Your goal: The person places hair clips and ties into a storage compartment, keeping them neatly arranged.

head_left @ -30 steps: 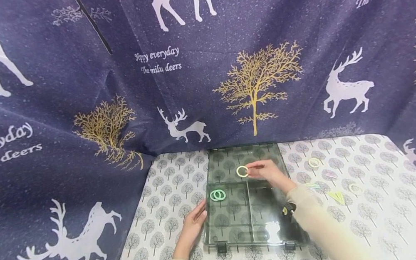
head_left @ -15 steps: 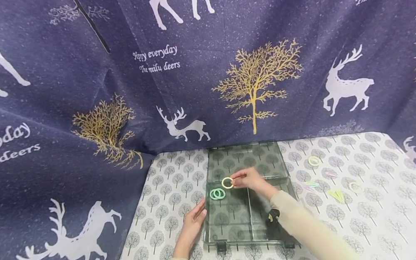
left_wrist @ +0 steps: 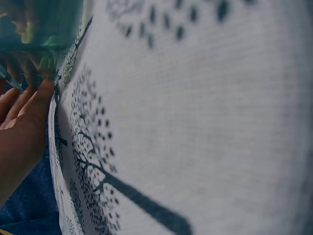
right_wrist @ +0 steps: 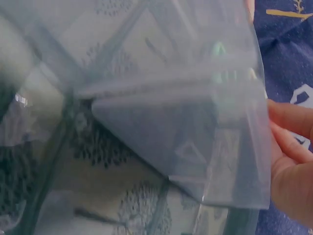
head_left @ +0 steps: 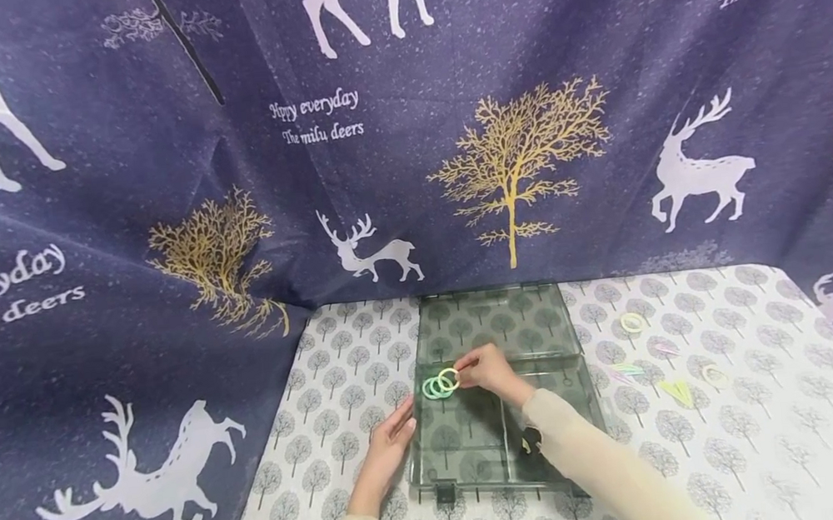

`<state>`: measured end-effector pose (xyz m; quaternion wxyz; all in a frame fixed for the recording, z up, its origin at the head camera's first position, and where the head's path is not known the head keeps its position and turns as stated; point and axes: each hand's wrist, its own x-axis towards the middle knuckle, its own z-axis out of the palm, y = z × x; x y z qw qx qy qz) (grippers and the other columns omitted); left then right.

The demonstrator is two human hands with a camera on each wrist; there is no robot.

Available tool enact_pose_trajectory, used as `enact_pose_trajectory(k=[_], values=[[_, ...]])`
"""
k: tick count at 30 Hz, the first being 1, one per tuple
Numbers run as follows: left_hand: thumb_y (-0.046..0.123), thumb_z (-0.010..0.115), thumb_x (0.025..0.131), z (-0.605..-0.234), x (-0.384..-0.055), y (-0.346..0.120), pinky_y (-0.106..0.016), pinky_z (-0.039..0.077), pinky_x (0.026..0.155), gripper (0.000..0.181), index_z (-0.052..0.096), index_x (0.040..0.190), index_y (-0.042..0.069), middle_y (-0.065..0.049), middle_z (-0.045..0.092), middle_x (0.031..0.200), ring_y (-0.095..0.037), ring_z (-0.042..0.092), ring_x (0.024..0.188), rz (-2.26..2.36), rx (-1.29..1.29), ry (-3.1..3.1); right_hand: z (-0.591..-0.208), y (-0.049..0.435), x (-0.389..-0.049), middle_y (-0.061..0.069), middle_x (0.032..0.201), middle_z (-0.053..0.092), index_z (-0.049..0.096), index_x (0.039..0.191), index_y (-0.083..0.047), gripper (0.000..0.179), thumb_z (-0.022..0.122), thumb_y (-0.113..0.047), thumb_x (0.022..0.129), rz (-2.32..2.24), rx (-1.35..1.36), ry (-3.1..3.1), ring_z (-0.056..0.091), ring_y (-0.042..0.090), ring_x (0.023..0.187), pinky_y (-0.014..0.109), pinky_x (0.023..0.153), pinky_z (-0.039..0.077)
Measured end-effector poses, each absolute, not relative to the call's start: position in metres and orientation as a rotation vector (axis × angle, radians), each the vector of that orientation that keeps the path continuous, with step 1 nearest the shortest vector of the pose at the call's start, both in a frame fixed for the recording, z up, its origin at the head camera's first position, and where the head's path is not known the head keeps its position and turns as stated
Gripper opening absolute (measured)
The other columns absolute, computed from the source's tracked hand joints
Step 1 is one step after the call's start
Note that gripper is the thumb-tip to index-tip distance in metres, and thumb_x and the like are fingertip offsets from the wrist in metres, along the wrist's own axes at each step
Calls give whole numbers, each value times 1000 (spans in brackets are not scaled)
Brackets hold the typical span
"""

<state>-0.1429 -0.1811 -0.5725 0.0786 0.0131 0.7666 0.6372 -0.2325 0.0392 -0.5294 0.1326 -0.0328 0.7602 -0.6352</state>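
A dark translucent, compartmented plastic box [head_left: 465,448] lies on the cloth with its lid [head_left: 493,319] folded back. My right hand [head_left: 491,372] pinches a pale yellow ring [head_left: 447,369] over the far left compartment. Overlapping that ring in the head view are two mint green rings [head_left: 435,389] in the same compartment. At the box's left wall rests my left hand [head_left: 391,436], fingers extended; in the left wrist view, the left hand's fingertips [left_wrist: 45,87] are right at the greenish plastic. In the right wrist view, the right hand [right_wrist: 292,161] is partly cut off and the ring is hidden.
Right of the box lie a yellow ring [head_left: 631,323], a cream ring [head_left: 714,376], bright yellow strips [head_left: 676,391], and small pink and multicoloured pieces [head_left: 626,371]. A dark blue curtain [head_left: 408,169] with deer stands behind the tree-patterned cloth [head_left: 743,446].
My right hand has carried the pale yellow ring left and down, from over the lid's edge to the mint green rings. The left hand has stayed at the box's side.
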Motion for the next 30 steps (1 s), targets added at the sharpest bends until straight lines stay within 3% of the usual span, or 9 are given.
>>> enact_pose_trajectory(k=[7, 15, 25, 30], values=[[12, 50, 99, -575, -143, -181, -39, 31, 112, 47, 41, 146, 9, -14, 40, 148, -33, 37, 136, 1892, 38, 2307, -537, 32, -230, 22, 83, 69, 69, 89, 14, 10, 66, 15, 79, -1750, -92, 2366, 71, 27, 69, 37, 66, 62], [12, 51, 99, -574, -144, -182, -40, 30, 113, 47, 42, 145, 12, -11, 40, 148, -31, 37, 137, 1894, 12, 2299, -536, 26, -229, 22, 97, 67, 71, 91, 12, 11, 66, 11, 81, -1624, -28, 2443, 71, 25, 72, 31, 64, 62], [13, 51, 99, -574, -143, -181, -42, 29, 113, 48, 40, 146, 9, -14, 39, 149, -34, 36, 137, 1903, 29, 2297, -549, 25, -235, 13, 70, 69, 73, 77, 6, 6, 68, 8, 75, -1592, -110, 2571, 67, 18, 55, 29, 51, 59], [10, 50, 99, -572, -145, -181, -41, 29, 113, 48, 40, 146, 8, -14, 38, 149, -33, 35, 137, 1914, 15, 2267, -540, 24, -230, 14, 69, 70, 74, 79, 6, 4, 71, 6, 77, -1504, -121, 2651, 67, 20, 57, 32, 53, 59]])
